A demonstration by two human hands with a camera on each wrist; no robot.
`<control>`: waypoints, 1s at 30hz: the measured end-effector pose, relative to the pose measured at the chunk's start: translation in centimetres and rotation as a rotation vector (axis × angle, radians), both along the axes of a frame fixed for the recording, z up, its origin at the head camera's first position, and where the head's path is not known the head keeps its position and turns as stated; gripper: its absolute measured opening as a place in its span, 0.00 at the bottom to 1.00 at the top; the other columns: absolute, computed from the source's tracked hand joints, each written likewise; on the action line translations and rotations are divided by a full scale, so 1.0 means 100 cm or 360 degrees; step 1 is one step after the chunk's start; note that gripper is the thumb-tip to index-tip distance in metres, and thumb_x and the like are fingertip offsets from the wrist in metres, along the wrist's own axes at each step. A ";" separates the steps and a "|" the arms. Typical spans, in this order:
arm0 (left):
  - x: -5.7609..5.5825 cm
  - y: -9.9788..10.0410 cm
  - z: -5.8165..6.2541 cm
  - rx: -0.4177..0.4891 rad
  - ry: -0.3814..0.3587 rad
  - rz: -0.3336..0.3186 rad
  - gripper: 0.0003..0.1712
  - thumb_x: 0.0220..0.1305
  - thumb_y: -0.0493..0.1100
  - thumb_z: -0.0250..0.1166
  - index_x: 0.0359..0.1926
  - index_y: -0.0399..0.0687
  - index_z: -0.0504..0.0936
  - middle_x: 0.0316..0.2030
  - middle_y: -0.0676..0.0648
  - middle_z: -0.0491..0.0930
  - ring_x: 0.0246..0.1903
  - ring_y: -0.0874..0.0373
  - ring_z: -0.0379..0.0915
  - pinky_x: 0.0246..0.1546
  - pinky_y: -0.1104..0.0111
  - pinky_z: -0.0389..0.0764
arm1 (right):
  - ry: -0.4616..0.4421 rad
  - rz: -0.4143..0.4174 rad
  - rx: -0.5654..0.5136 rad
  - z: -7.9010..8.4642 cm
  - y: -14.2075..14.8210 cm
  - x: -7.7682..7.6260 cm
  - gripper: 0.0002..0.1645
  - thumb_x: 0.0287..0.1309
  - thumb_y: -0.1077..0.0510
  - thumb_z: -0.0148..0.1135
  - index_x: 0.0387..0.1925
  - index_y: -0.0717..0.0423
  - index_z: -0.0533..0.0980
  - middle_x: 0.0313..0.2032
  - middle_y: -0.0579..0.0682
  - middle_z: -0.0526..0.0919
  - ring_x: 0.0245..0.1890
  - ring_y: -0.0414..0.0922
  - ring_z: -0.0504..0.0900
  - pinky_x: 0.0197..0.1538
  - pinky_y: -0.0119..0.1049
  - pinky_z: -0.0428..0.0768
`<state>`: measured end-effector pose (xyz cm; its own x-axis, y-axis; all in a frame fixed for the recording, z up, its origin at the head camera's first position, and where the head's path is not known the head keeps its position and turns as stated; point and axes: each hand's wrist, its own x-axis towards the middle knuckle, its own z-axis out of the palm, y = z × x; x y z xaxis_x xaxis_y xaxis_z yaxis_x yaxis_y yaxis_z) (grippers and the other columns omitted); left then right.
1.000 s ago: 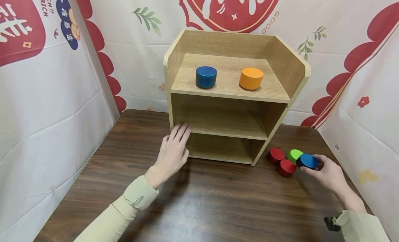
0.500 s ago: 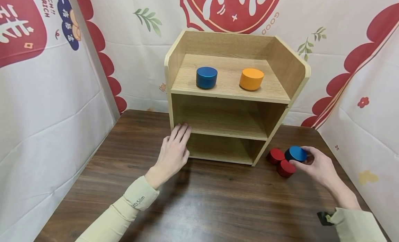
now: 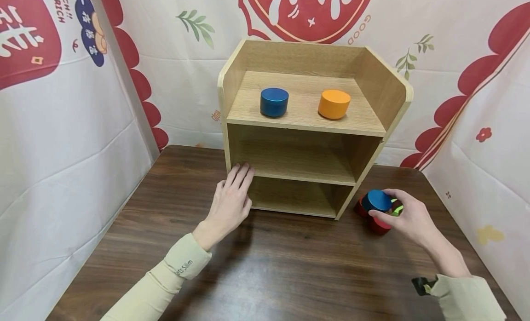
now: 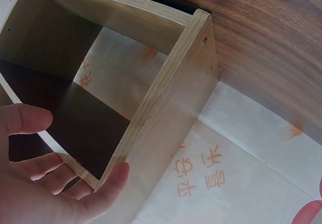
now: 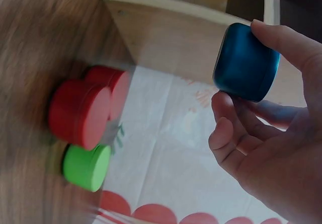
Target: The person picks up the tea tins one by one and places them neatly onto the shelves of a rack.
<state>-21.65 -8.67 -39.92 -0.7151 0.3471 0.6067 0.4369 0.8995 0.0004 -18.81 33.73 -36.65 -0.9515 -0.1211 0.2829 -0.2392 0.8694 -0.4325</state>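
My right hand pinches a blue round lidded tin between thumb and fingers, to the right of the wooden shelf. In the right wrist view this tin is tilted, held apart from two red tins and a green tin. Seen from the head, it partly covers the red tins, and my fingers partly hide the green one. My left hand grips the front left edge of the wooden shelf, with fingers bent around the board in the left wrist view.
Another blue tin and an orange tin stand apart on the shelf's top level. Below are two bare compartments. The shelf stands on a dark wooden table, enclosed by printed white cloth at the back and sides.
My right hand has carried the blue tin leftward and slightly away from me, across the green tin toward the shelf. My left hand has stayed in place.
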 end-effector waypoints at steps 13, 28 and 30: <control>-0.001 -0.001 -0.001 0.0005 0.0017 -0.0007 0.39 0.51 0.38 0.61 0.68 0.45 0.66 0.67 0.45 0.67 0.68 0.48 0.61 0.42 0.54 0.77 | 0.0083 0.0117 -0.0018 0.018 -0.035 0.004 0.35 0.44 0.47 0.75 0.51 0.60 0.76 0.40 0.58 0.83 0.33 0.41 0.74 0.30 0.26 0.74; -0.001 -0.001 0.000 0.0020 0.0019 -0.0014 0.40 0.50 0.38 0.62 0.68 0.45 0.67 0.67 0.45 0.68 0.68 0.47 0.61 0.42 0.54 0.78 | 0.0122 0.0280 -0.0061 0.036 -0.078 -0.009 0.33 0.45 0.47 0.75 0.51 0.57 0.76 0.36 0.53 0.83 0.33 0.46 0.75 0.29 0.29 0.74; -0.001 -0.001 -0.001 0.0018 0.0017 -0.0013 0.40 0.50 0.38 0.62 0.68 0.46 0.66 0.67 0.45 0.68 0.68 0.47 0.61 0.42 0.54 0.78 | 0.0145 0.0298 -0.0066 0.038 -0.083 -0.012 0.32 0.45 0.47 0.75 0.50 0.57 0.76 0.35 0.51 0.82 0.31 0.45 0.74 0.28 0.29 0.73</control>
<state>-21.74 -8.77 -39.99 -0.7059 0.3457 0.6182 0.4441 0.8960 0.0061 -20.01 25.44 -32.85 -0.8837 -0.2799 0.3751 -0.4347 0.7878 -0.4363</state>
